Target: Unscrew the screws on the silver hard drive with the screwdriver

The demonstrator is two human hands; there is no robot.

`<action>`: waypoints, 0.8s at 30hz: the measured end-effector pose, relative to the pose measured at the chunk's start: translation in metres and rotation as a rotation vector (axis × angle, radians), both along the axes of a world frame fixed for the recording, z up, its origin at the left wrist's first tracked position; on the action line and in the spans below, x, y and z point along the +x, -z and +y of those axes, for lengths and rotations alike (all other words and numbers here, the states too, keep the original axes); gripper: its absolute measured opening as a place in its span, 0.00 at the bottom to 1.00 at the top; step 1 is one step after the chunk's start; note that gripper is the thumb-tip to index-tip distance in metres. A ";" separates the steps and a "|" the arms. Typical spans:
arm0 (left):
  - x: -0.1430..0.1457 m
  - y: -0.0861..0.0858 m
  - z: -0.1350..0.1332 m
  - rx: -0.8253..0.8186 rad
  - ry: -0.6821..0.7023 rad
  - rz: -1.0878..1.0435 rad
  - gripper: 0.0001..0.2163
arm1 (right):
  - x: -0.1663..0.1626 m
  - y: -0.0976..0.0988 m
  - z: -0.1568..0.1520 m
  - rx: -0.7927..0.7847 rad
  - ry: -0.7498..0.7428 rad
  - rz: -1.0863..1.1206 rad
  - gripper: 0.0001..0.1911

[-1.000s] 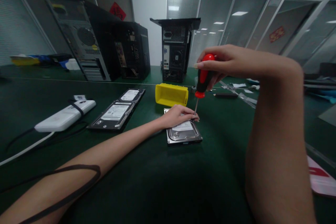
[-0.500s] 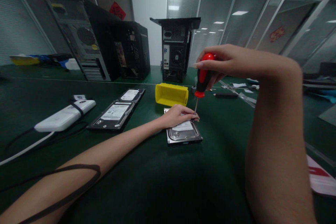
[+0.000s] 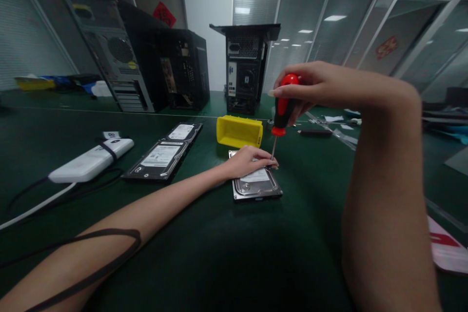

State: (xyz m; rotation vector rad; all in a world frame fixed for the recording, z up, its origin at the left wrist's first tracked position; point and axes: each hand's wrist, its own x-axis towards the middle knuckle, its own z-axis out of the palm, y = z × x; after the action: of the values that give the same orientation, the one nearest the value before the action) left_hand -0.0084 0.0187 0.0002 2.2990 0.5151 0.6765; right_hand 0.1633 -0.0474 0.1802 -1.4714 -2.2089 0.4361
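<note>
The right hand (image 3: 310,85) is closed around the red-and-black handle of a screwdriver (image 3: 282,109), fingers wrapped over the top of the grip. The tool stands nearly upright, and its thin metal shaft runs down to the far right corner of a silver rectangular hard drive (image 3: 256,183) that lies flat on the dark green bench (image 3: 226,248).

The left hand (image 3: 248,161) rests palm-down on the far end of the same drive, fingers pressed together and extended toward the screwdriver tip, which meets the drive just beside the fingertips. The hand covers part of the white label on the drive's lid.

A yellow plastic parts bin (image 3: 239,131) sits just behind the drive. To the left, two black-framed hard drives (image 3: 164,153) lie one behind the other, touching or nearly so. Further left lies a white oblong device (image 3: 91,161) with black cables. Three open black computer towers (image 3: 248,66) stand along the far edge of the bench.
</note>
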 end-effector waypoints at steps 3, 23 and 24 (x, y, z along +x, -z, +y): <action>0.000 0.000 0.000 -0.007 0.003 -0.002 0.11 | -0.001 0.000 0.001 -0.003 -0.015 0.002 0.13; 0.001 -0.004 -0.004 -0.021 -0.044 0.027 0.11 | 0.013 0.001 0.007 -0.004 -0.057 -0.003 0.20; 0.001 -0.004 -0.004 -0.021 -0.047 0.028 0.11 | 0.013 0.000 0.006 -0.012 -0.057 -0.002 0.20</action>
State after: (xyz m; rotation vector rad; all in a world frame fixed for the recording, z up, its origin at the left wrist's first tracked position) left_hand -0.0070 0.0144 0.0042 2.2860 0.5889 0.6595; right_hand 0.1760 -0.0412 0.1800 -1.4180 -2.2579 0.4674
